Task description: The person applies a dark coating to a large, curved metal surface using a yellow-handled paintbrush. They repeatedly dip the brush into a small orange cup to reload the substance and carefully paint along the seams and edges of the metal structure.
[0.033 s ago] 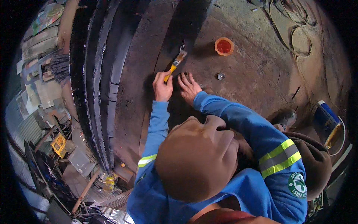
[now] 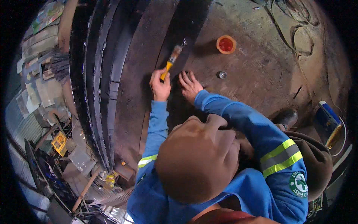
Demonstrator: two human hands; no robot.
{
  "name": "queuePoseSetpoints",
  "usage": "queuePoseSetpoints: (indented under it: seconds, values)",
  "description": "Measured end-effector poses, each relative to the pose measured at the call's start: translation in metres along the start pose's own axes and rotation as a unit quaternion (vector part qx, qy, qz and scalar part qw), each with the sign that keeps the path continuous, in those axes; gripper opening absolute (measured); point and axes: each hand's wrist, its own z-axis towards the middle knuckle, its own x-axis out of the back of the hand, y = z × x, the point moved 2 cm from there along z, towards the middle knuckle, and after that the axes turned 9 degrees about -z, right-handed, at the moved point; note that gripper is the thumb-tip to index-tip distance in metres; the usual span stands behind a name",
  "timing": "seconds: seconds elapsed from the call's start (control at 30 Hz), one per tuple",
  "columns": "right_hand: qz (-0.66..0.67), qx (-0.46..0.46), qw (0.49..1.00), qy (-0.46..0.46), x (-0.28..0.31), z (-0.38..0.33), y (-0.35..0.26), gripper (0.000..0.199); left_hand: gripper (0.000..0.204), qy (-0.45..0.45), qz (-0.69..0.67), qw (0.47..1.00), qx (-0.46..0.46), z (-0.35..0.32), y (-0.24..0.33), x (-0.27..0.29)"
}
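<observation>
Rt. sleeve (image 2: 238, 112), up near the shoulder, has a round patch (image 2: 298, 184) on it. It's green, w/ a green & white cross in the mid. & small white letters going round the edge. The letters are tipped over & only some show. Way over on the L., a yellow panel (image 2: 59, 143) has dark marks, but they're too small to read. Up top L., a sheet (image 2: 48, 16) w/ colour bits is too blurry to read.
</observation>
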Motion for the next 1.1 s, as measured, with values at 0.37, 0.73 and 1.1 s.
queuePoseSetpoints:
  seconds: [0.37, 0.73, 1.1]
  values:
    - [0.008, -0.023, 0.999, 0.035, -0.008, 0.004, 0.005, 0.05, 0.017, -0.027, -0.025, 0.999, 0.032, 0.014, 0.001, -0.028]
    - [0.012, -0.047, 0.996, 0.069, -0.02, 0.006, 0.001, 0.045, 0.021, -0.088, -0.048, 0.992, 0.073, -0.004, -0.02, -0.026]
    - [-0.037, -0.055, 0.995, 0.068, -0.013, 0.017, -0.01, 0.051, 0.02, -0.083, 0.015, 0.996, -0.007, 0.03, 0.012, -0.039]
